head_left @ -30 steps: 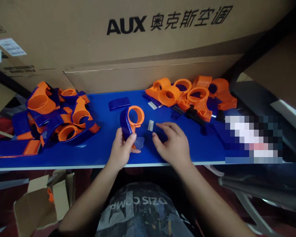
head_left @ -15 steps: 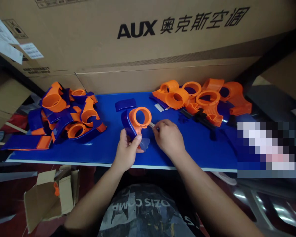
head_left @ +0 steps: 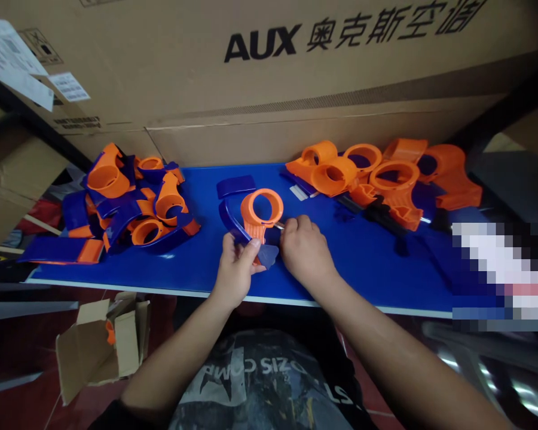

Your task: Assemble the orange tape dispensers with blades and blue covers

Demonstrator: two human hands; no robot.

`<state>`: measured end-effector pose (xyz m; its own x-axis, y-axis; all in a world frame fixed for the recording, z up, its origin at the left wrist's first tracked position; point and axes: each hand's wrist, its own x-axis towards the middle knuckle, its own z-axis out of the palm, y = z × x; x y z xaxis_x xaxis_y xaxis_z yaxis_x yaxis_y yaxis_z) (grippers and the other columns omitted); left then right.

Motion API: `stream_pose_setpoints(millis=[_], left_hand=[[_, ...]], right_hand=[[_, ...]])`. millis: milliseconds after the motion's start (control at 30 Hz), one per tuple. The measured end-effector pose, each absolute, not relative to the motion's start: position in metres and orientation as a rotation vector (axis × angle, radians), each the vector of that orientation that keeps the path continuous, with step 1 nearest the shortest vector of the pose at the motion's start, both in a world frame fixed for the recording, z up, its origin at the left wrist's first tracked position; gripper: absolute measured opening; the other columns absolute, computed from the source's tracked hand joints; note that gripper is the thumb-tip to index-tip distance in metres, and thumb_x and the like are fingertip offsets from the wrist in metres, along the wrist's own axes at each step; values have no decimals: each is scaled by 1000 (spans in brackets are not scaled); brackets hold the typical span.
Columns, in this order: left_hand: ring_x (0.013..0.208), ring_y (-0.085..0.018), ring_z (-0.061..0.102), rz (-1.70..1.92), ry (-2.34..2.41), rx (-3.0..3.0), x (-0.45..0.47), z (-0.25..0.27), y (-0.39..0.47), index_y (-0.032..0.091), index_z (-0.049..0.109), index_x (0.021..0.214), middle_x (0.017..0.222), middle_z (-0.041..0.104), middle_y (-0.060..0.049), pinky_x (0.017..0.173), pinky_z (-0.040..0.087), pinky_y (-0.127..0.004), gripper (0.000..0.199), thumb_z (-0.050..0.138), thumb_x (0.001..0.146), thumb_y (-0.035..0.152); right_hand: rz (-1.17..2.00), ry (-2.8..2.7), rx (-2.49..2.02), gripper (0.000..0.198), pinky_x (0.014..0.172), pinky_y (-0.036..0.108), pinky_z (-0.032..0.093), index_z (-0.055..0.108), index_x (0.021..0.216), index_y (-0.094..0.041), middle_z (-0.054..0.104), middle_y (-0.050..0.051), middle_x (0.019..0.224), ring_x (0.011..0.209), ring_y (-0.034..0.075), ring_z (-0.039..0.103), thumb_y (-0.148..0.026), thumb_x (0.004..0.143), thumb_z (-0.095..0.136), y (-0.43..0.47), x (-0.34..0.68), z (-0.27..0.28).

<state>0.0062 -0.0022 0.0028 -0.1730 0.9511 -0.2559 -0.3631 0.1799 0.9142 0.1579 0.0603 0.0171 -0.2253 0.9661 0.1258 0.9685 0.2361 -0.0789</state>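
In the head view my left hand (head_left: 237,267) grips an orange and blue tape dispenser (head_left: 274,209) by its lower part, thumb on the front. Its orange ring faces up, and a blue curved piece (head_left: 231,222) is on its left side. A bluish see-through flap (head_left: 268,255) juts out near my thumb. My right hand (head_left: 306,251) is closed around a thin metal rod (head_left: 278,226), whose tip points at the underside of the ring. Most of the rod is hidden in my fist, so its kind does not show. A loose blue curved plate (head_left: 235,186) lies just behind.
Several orange and blue dispensers (head_left: 110,182) are heaped on the left of the blue table (head_left: 197,272). Orange ring parts (head_left: 394,176) and a black tool (head_left: 376,216) lie at the right. A big cardboard box (head_left: 183,77) stands behind; an open carton (head_left: 87,352) is below.
The view has shifted, so the surroundings appear slightly further right. The blue curved piece now stands further from the orange ring. Both hands keep their hold, with the rod still at the ring.
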Motion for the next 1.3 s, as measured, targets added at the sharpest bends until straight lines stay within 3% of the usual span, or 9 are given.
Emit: stream_pose_setpoints(millis=[200, 333, 433, 567, 700, 767, 933, 1133, 1300], left_hand=[[94, -25, 76, 1350, 1140, 593, 8, 11, 0, 25, 50, 117, 111, 73, -7, 83, 66, -52, 60, 80, 80, 62], [94, -27, 77, 1371, 1123, 548, 6, 17, 2, 24, 50, 117, 112, 73, -8, 85, 64, -55, 59, 80, 81, 60], [94, -27, 77, 1383, 1130, 510, 6, 21, 5, 23, 51, 119, 113, 74, -10, 85, 63, -54, 59, 79, 81, 60], [95, -24, 75, 1414, 1128, 485, 12, 24, 9, 22, 54, 116, 110, 74, -9, 85, 62, -45, 55, 79, 82, 57], [86, -16, 70, 1478, 1181, 513, 18, 25, 13, 20, 59, 106, 98, 71, -2, 76, 56, -29, 48, 82, 80, 52], [87, -15, 68, 1457, 1135, 523, 19, 27, 16, 20, 60, 105, 99, 71, -2, 76, 54, -28, 45, 82, 80, 50], [102, -20, 68, 1227, 1094, 726, 13, 29, 22, 22, 57, 113, 106, 70, -3, 91, 56, -36, 45, 79, 84, 49], [110, -30, 63, 1291, 1852, 1493, 8, 29, 2, 21, 47, 140, 122, 65, -15, 96, 50, -49, 69, 77, 85, 49], [124, -37, 53, 1058, 1815, 2404, 0, 45, 2, 26, 67, 121, 133, 66, -13, 104, 38, -57, 31, 68, 94, 43]], right_hand=[[343, -1959, -1668, 19, 68, 34, 47, 59, 109, -14, 71, 13, 87, 73, 25, 67, -22, 103, 43, 66, 179, 16], [797, -1579, -1341, 30, 60, 29, 50, 49, 132, -22, 69, 1, 83, 60, 17, 64, -27, 103, 44, 52, 180, 16], [895, -1539, -1240, 29, 64, 29, 53, 61, 118, -24, 66, 1, 86, 64, 15, 64, -20, 101, 38, 38, 173, 15], [863, -1657, -1117, 23, 79, 36, 58, 66, 115, -24, 67, 7, 108, 92, 21, 69, -24, 94, 54, 30, 163, 22], [775, -1828, -1004, 58, 90, 44, 59, 60, 127, -24, 60, 13, 129, 115, 30, 65, -37, 76, 85, 32, 155, 28], [689, -1879, -1012, 57, 95, 47, 57, 58, 127, -23, 61, 14, 126, 116, 31, 64, -38, 78, 84, 36, 153, 27], [526, -1906, -1018, 23, 93, 44, 56, 59, 114, -21, 66, 12, 115, 109, 28, 66, -21, 92, 65, 49, 155, 15], [452, -1940, -1048, 20, 86, 41, 56, 61, 109, -22, 67, 11, 109, 102, 28, 66, -17, 89, 62, 51, 162, 14], [394, -2043, -1093, 21, 84, 39, 55, 64, 104, -22, 66, 11, 106, 97, 26, 64, -13, 87, 58, 48, 163, 13]])
